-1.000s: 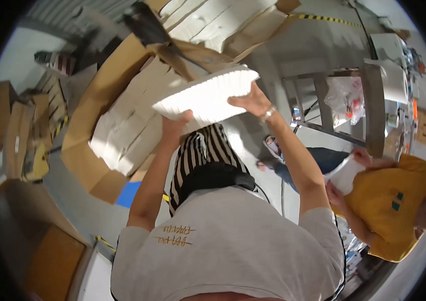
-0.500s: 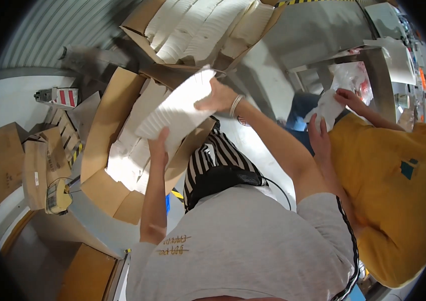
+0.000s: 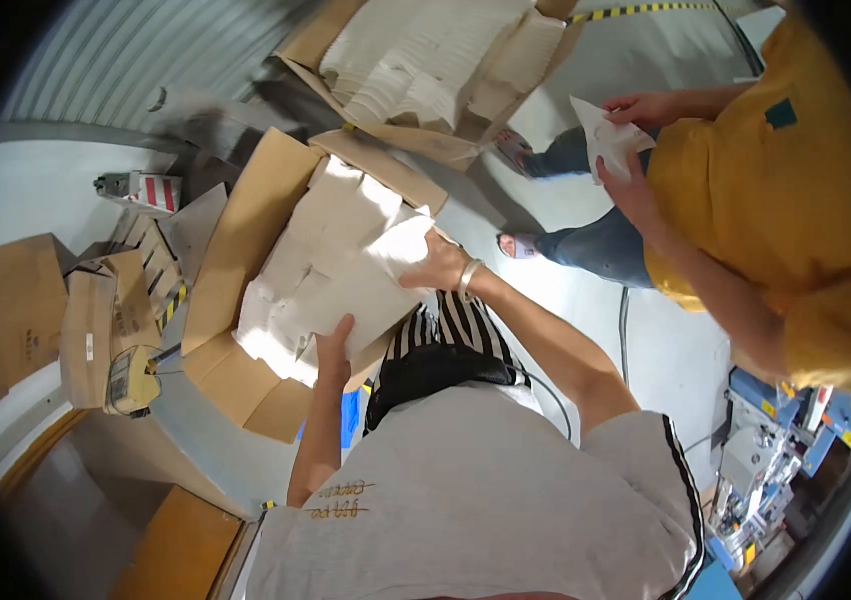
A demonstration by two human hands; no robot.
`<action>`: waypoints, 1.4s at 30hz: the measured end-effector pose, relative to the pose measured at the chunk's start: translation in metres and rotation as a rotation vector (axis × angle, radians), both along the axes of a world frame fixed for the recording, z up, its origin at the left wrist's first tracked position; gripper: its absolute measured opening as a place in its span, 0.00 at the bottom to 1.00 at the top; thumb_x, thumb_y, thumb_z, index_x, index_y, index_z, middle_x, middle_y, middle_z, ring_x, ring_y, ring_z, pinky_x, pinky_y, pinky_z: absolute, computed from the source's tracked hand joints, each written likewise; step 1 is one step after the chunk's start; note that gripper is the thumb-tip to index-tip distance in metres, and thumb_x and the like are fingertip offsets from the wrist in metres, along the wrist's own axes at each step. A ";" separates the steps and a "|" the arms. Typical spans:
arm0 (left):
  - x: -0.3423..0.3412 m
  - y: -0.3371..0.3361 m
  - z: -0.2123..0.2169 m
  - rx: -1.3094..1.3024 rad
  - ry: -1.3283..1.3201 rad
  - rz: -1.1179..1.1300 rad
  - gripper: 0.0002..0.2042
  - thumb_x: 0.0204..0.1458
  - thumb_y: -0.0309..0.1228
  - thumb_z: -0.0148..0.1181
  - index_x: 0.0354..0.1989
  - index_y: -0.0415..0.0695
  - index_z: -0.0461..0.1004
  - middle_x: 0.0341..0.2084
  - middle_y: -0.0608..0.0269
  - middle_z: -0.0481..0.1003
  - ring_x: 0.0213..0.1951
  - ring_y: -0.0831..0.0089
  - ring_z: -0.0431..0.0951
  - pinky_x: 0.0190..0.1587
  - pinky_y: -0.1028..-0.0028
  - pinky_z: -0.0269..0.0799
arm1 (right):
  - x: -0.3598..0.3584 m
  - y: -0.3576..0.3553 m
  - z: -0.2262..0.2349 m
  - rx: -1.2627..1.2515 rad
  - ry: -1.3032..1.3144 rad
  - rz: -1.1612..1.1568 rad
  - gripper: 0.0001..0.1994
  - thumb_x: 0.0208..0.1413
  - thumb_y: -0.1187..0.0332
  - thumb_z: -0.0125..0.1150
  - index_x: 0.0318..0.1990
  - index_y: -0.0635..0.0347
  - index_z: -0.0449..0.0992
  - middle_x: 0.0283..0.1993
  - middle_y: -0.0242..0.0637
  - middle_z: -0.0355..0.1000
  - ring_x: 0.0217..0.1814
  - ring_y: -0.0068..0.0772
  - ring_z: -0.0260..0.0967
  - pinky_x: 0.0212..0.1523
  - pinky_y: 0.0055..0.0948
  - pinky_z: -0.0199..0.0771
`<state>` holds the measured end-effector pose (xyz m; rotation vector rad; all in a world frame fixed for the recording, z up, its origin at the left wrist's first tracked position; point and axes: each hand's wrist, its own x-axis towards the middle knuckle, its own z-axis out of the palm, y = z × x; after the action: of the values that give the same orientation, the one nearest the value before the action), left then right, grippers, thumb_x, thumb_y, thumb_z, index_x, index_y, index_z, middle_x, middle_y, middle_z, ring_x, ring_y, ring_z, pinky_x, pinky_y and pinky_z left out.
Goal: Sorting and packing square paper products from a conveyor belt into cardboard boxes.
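My left hand [image 3: 334, 343] grips the near edge of a white moulded pulp tray [image 3: 370, 290], and my right hand [image 3: 433, 266], a bracelet on its wrist, holds the tray's far right corner. The tray lies low over an open cardboard box [image 3: 245, 250] filled with more white trays [image 3: 315, 250]. Both forearms reach forward from my grey shirt.
A second open box of white trays [image 3: 425, 60] stands farther off. On the right a person in a yellow top [image 3: 775, 180] holds a white piece [image 3: 600, 135] in both hands. Flattened cartons [image 3: 95, 320] lie at the left, and a blue machine [image 3: 785, 440] is at lower right.
The white tray has come down from held high to the open box, both hands following it. The person in yellow has moved closer in view on the right.
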<state>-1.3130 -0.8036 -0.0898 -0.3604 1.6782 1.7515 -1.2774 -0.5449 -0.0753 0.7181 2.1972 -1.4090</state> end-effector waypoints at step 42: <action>-0.020 -0.030 -0.162 -0.063 -0.126 0.324 0.40 0.37 0.30 0.70 0.53 0.34 0.45 0.46 0.50 0.64 0.46 0.65 0.69 0.47 0.71 0.70 | -0.069 -0.026 -0.208 -0.178 -0.106 0.238 0.42 0.35 0.55 0.70 0.54 0.72 0.56 0.48 0.46 0.66 0.48 0.35 0.66 0.50 0.29 0.66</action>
<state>-1.3325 -0.8334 -0.2514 -0.7927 1.6565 1.8609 -1.3465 -0.5705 -0.2830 0.4418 1.9726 -1.3887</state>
